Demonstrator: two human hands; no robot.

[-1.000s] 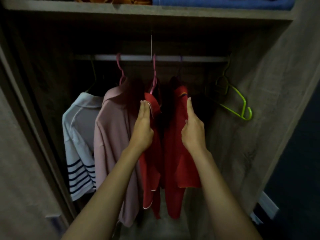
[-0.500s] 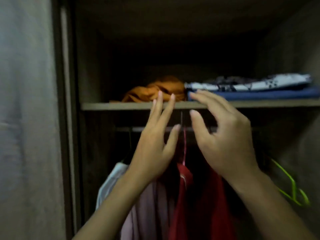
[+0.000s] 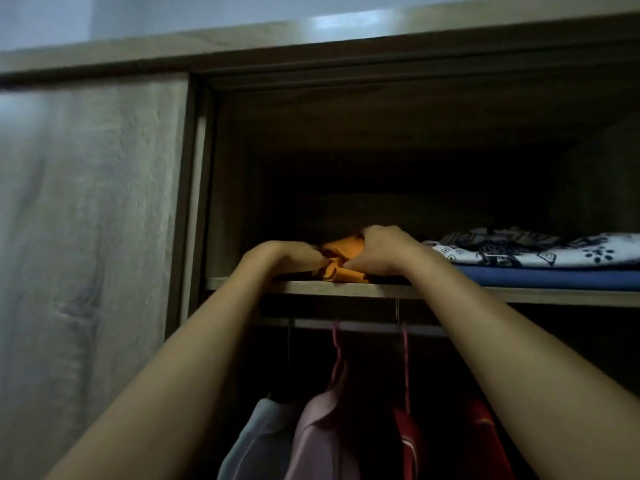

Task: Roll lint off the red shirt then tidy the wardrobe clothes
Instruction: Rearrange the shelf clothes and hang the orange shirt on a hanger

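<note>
Orange crumpled garment (image 3: 341, 259) gripped on the upper shelf (image 3: 408, 292) by both hands.
At frame centre, left hand (image 3: 289, 256) and right hand (image 3: 384, 249) are curled round it; red shirt (image 3: 410, 441) hangs at bottom centre, so tidying seems begun, unfinished.

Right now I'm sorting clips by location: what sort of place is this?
Likely a bedroom wardrobe: shirts on hangers under a rail, folded clothes on the shelf, both hands on an orange garment.

No readable text, labels, brands or numbers anywhere in view.
</note>
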